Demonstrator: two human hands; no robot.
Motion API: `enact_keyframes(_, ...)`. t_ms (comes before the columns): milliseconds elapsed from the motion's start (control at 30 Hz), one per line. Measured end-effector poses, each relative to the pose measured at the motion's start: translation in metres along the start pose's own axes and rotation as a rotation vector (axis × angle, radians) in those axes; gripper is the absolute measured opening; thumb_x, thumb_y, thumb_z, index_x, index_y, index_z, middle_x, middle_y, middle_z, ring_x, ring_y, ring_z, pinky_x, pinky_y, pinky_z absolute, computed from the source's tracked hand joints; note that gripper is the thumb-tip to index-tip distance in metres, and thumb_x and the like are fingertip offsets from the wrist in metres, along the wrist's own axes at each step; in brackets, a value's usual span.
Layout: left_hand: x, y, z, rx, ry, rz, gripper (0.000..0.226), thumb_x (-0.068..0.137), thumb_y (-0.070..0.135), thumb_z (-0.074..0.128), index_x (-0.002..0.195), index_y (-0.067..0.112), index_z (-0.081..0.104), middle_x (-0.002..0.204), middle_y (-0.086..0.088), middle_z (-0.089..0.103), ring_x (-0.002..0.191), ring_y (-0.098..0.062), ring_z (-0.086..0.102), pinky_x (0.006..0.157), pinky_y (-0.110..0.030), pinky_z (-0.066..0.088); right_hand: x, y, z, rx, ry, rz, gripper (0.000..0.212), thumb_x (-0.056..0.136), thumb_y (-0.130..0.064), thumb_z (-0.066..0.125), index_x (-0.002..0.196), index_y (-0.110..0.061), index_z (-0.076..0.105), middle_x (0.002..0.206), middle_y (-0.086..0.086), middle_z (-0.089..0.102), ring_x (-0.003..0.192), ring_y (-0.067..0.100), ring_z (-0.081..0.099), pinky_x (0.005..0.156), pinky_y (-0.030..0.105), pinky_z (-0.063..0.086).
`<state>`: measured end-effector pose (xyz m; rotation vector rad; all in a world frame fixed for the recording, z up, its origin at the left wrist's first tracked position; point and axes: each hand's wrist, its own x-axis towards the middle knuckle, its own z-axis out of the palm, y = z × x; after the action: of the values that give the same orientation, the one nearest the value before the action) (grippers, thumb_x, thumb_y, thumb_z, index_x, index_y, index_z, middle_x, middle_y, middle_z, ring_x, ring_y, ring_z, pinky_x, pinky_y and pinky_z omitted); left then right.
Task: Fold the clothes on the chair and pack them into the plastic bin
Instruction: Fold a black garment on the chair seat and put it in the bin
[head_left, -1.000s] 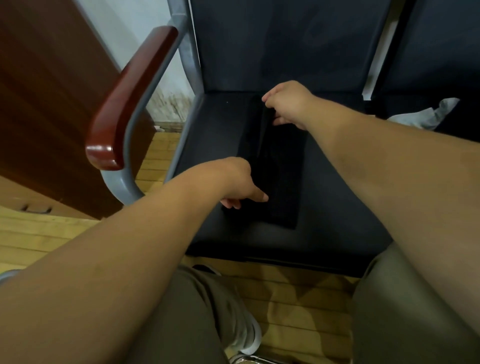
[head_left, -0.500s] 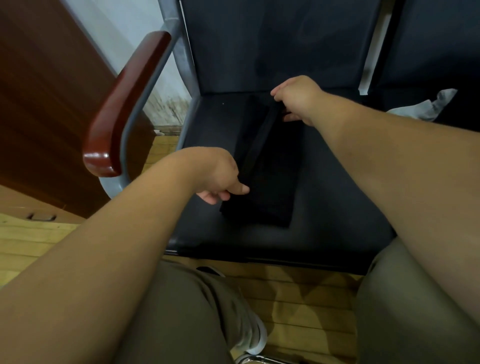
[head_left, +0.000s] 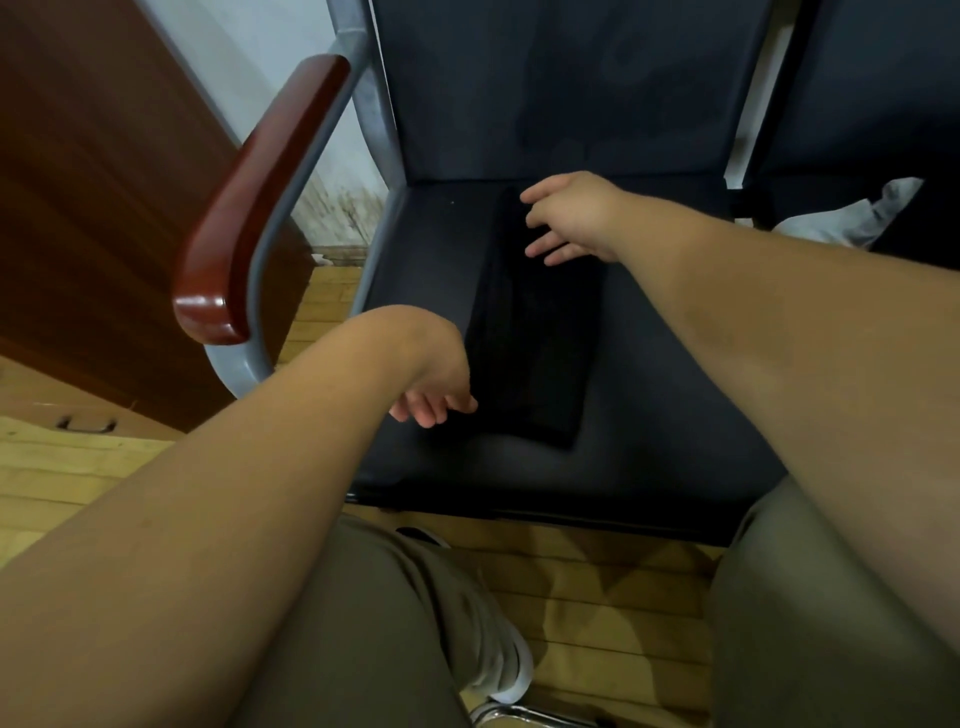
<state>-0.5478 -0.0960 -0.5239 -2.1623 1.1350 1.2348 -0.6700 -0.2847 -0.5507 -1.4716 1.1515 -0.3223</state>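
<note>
Black garment (head_left: 535, 338) on chair seat (head_left: 426, 260), folded to long strip. Left hand (head_left: 436, 384) at near edge, right hand (head_left: 571, 218) at far end, fingers (head_left: 543, 250) loose, gripping nothing. Grey garment (head_left: 852, 218) waits alongside; bin unseen.

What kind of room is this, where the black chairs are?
Probably an office or a waiting room, though I can't be sure. A black padded chair with a wooden armrest stands right beside another chair, on a plank floor.
</note>
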Motion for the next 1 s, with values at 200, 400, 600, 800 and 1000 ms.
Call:
enact_keyframes(200,-0.016,0.020,-0.007,0.343,0.289,0.167,0.030,0.095,0.035,0.078,0.108,0.009,0.074,0.094,-0.004,0.077,0.075,-0.019,0.067,0.086,-0.035,0.056,-0.026,-0.008,-0.001,-0.041,0.071,0.019,0.028,0.108,-0.012,0.048,0.132,-0.014,0.063,0.126,0.005,0.067,0.092,0.021,0.077,0.071,0.032,0.065)
enact_keyframes(400,-0.011,0.014,0.005,0.203,0.334,0.579,0.037,0.082,0.022,0.088,0.116,0.027,0.074,0.108,0.008,0.071,0.092,-0.010,0.066,0.081,-0.026,0.054,-0.072,-0.009,-0.005,-0.330,0.009,0.059,0.035,0.109,-0.011,0.038,0.127,-0.014,0.067,0.120,0.004,0.073,0.096,0.020,0.074,0.076,0.035,0.062)
enact_keyframes(600,-0.008,0.013,0.023,0.418,0.323,0.449,0.077,0.072,0.042,0.094,0.137,0.026,0.056,0.130,0.001,0.052,0.112,-0.025,0.059,0.099,-0.046,0.056,-0.127,-0.001,-0.014,-0.660,-0.193,0.179,0.039,0.108,-0.010,0.038,0.138,-0.015,0.063,0.121,0.001,0.074,0.098,0.019,0.075,0.096,0.045,0.062)
enact_keyframes(800,-0.013,0.016,0.045,0.620,0.478,0.480,0.072,0.085,0.034,0.083,0.145,0.018,0.046,0.135,-0.007,0.047,0.109,-0.030,0.059,0.084,-0.041,0.055,-0.159,0.034,-0.016,-0.637,-0.243,0.255,0.038,0.109,-0.012,0.040,0.140,-0.015,0.061,0.121,0.004,0.073,0.100,0.020,0.075,0.092,0.040,0.062)
enact_keyframes(1000,-0.009,0.022,0.060,0.688,0.619,0.475,0.054,0.093,0.021,0.068,0.142,0.019,0.047,0.125,-0.006,0.050,0.101,-0.030,0.059,0.074,-0.043,0.054,-0.164,0.036,-0.023,-0.697,-0.274,0.268,0.039,0.110,-0.015,0.044,0.148,-0.013,0.053,0.125,0.005,0.072,0.099,0.018,0.072,0.096,0.040,0.060)
